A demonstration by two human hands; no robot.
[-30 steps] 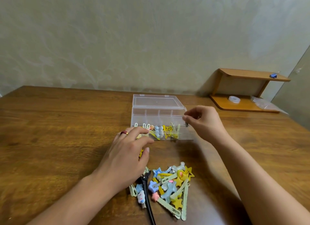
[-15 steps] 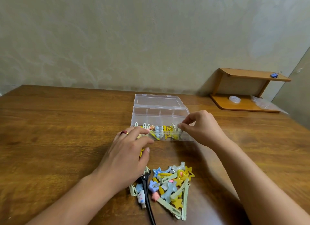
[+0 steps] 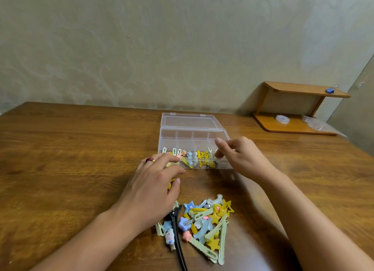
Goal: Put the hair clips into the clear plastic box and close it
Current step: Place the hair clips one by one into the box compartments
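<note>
Open tabletop (image 3: 70,159) left of the clear plastic box (image 3: 194,138), wide and bare. Near side crowded: pile of hair clips (image 3: 204,224) between both forearms, black clip (image 3: 178,236) jutting toward the near edge. Box front blocked by left hand (image 3: 153,188) and right hand (image 3: 240,155). Back row of compartments open from above.

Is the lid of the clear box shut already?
No, the lid lies flat and open behind the clear box, and a pile of clips sits on the table.

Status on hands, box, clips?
Left hand holds a yellow clip, right hand pinches a clip over the clear plastic box. Lid open. Clip pile still on table.
</note>
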